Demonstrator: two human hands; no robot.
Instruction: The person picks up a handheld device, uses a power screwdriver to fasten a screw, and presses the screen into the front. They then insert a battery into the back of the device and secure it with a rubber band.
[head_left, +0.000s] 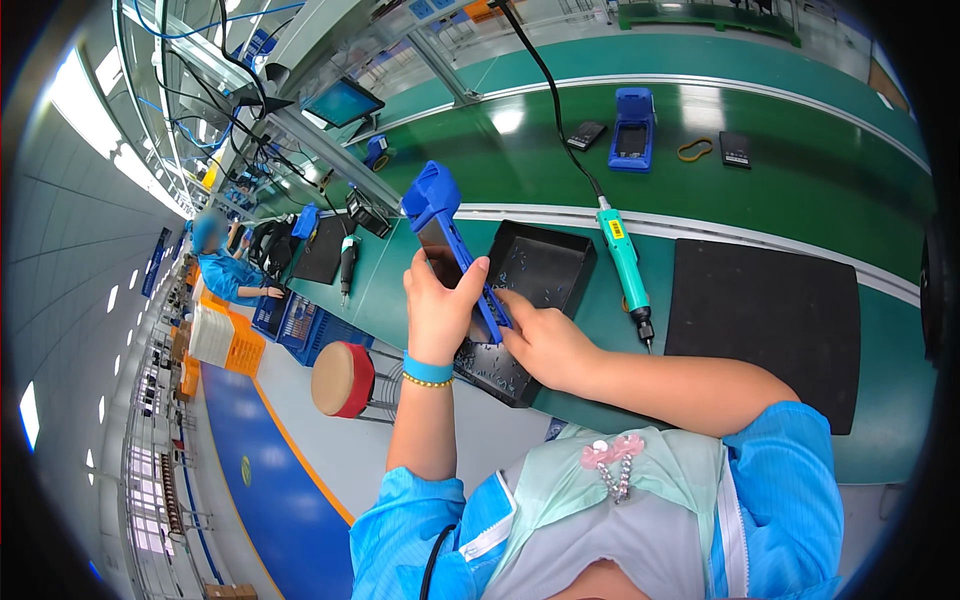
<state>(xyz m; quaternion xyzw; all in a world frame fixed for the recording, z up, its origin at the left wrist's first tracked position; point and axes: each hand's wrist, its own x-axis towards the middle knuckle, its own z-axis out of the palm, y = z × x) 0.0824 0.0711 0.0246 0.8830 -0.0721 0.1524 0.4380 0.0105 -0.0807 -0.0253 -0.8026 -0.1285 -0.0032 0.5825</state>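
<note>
My left hand (pixel 440 308) is closed round a blue handheld terminal (pixel 462 245), tilted up over the bench, its thumb pressed on the near side. At the lower end of the same terminal, my right hand (pixel 548 346) grips with its fingers, partly hidden behind the casing. Beneath both hands lies a black tray (pixel 572 262) scattered with small dark screws. A teal electric screwdriver (pixel 622 262) on a black cable rests just right of the tray, its bit toward me.
A black mat (pixel 765 320) covers the bench at right. On the green belt beyond are another blue terminal (pixel 631 130), batteries (pixel 735 150) and a yellow band (pixel 694 150). A second screwdriver (pixel 348 265) lies left, near a round stool (pixel 342 380). A co-worker (pixel 222 265) works farther left.
</note>
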